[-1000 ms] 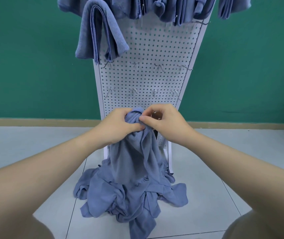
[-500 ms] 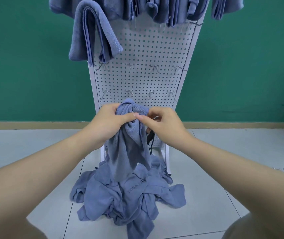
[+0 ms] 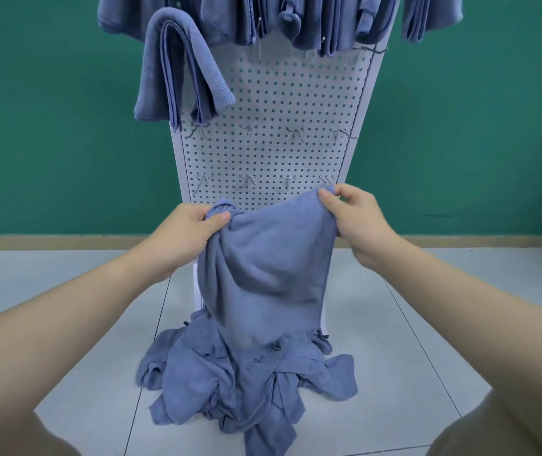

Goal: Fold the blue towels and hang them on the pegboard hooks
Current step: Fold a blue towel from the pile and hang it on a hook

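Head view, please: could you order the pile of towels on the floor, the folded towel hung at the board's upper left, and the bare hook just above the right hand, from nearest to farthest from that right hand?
1. The bare hook, just above the right hand.
2. The pile of towels, below on the floor.
3. The folded towel, hanging at the pegboard's upper left.

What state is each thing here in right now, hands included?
Left hand: grips one top corner of the held towel.
Right hand: pinches the other top corner.
Held towel: unfolded, spread between the hands, lower end on the pile.
Towel pile: crumpled on the floor.
Folded towel: hanging on the pegboard.
Pegboard: upright, two lower hook rows bare.
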`<control>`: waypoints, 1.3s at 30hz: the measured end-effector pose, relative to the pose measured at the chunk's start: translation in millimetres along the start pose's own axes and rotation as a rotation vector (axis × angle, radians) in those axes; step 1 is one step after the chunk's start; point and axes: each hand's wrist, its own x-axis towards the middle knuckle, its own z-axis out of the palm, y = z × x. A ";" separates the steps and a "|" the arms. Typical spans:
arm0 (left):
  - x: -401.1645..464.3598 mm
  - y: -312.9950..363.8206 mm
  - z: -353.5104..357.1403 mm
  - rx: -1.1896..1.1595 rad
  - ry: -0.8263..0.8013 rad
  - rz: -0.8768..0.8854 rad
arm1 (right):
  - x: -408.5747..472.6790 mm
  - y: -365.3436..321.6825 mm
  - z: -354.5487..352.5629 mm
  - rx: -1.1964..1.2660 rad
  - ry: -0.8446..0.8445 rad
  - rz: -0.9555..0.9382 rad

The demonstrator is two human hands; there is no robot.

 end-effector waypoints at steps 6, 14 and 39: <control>10.0 -18.5 -31.3 0.028 0.091 -0.088 | 15.5 11.1 -32.8 -0.017 0.041 0.067; 17.5 -11.4 -29.6 -0.133 0.194 -0.185 | 24.0 13.5 -39.7 0.044 0.044 0.146; 27.0 -15.7 -34.3 -0.554 0.308 -0.268 | 25.9 10.0 -43.4 0.029 -0.030 0.176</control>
